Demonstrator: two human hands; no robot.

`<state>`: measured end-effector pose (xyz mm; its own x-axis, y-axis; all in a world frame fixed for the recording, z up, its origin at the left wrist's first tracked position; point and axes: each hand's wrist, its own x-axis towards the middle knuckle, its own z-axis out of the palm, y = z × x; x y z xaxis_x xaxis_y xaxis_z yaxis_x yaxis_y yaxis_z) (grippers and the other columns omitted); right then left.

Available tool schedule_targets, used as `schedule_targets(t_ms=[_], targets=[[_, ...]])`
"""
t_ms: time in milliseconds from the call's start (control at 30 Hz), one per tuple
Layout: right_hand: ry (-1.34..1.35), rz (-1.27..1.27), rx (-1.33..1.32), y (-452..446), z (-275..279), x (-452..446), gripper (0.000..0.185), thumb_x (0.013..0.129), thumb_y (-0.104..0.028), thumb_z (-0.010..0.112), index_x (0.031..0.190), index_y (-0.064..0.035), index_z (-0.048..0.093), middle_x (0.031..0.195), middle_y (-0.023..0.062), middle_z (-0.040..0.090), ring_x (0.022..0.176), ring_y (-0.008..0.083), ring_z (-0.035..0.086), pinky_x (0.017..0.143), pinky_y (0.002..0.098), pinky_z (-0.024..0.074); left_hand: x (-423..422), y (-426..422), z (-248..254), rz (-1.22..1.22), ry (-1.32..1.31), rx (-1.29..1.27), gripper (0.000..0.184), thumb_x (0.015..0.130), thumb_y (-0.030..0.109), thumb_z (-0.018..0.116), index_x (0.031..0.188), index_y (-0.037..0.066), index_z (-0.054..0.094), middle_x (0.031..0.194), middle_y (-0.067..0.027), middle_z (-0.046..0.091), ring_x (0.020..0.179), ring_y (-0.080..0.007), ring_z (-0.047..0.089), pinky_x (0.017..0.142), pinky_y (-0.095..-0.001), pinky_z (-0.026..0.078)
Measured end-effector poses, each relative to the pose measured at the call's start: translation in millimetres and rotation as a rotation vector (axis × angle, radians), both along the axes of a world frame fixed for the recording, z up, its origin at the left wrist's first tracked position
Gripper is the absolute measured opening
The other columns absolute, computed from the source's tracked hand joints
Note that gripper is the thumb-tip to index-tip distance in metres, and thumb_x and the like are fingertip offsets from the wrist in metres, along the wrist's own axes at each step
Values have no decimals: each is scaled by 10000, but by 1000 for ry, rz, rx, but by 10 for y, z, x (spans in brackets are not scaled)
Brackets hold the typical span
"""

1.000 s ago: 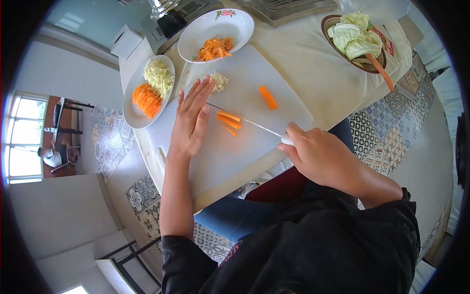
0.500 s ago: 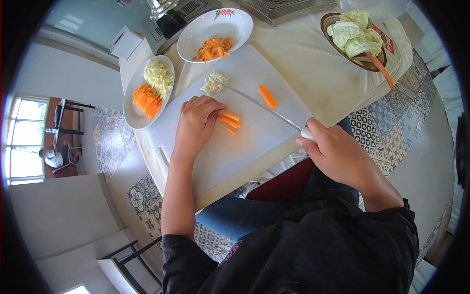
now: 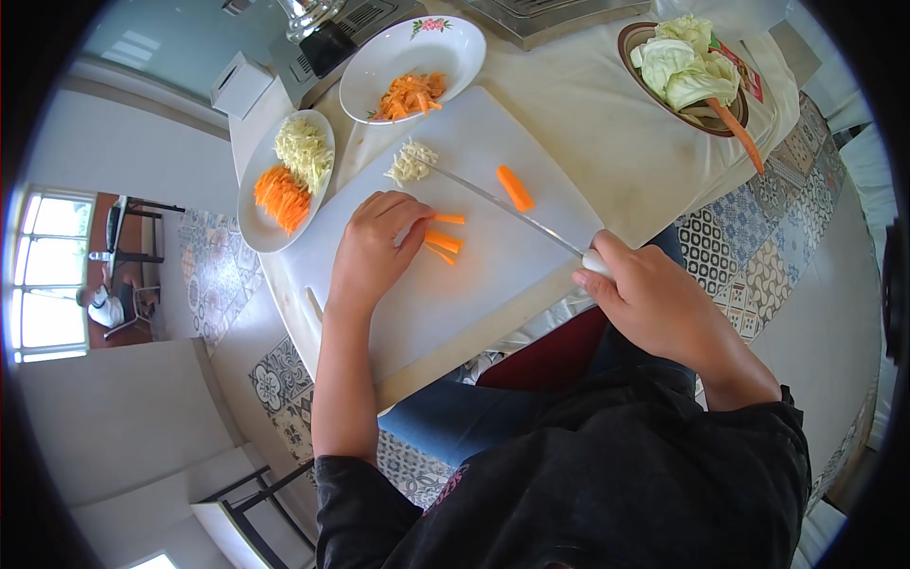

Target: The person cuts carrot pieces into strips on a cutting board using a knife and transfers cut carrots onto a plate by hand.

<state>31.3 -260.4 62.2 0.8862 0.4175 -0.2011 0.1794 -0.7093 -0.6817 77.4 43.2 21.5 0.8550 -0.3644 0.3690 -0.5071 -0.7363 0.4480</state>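
My right hand grips the white handle of a knife, whose long blade slants over the white cutting board. The blade's tip is by a small pile of chopped pale vegetable. My left hand is closed over the board, thumb and fingers pinching the end of a thin carrot stick. Just below it lie more cut carrot pieces, their left ends partly hidden by the hand. A thicker carrot chunk lies apart, beyond the blade.
An oval plate of shredded carrot and cabbage stands at the left. Behind the board is a flowered bowl with carrot peelings. A brown-rimmed bowl at far right holds cabbage and a whole carrot. A person sits in the distance.
My left hand has shifted slightly left and up, and the top carrot stick now lies separated from the pieces below. The knife and my right hand have barely moved.
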Motion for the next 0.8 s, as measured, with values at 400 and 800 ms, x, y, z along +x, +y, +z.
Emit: schedule_targets(t_ms=[400, 800], targets=[[-71, 60, -13, -13, -77, -6, 279, 958, -234, 574, 885, 21, 488, 708, 246, 622, 710, 459, 614, 635, 536, 469, -19, 110, 64, 134, -198, -82, 271, 735, -92, 609, 937, 40, 732, 1015, -109, 713, 931, -277, 655, 830, -367, 521], [-181, 252, -150, 166, -30, 263, 258, 951, -294, 588, 913, -40, 562, 649, 166, 631, 638, 389, 639, 582, 498, 495, -9, 44, 14, 116, 65, 36, 450, 1055, 353, 389, 1417, 114, 509, 1454, -131, 504, 1426, -340, 360, 1180, -504, 206]])
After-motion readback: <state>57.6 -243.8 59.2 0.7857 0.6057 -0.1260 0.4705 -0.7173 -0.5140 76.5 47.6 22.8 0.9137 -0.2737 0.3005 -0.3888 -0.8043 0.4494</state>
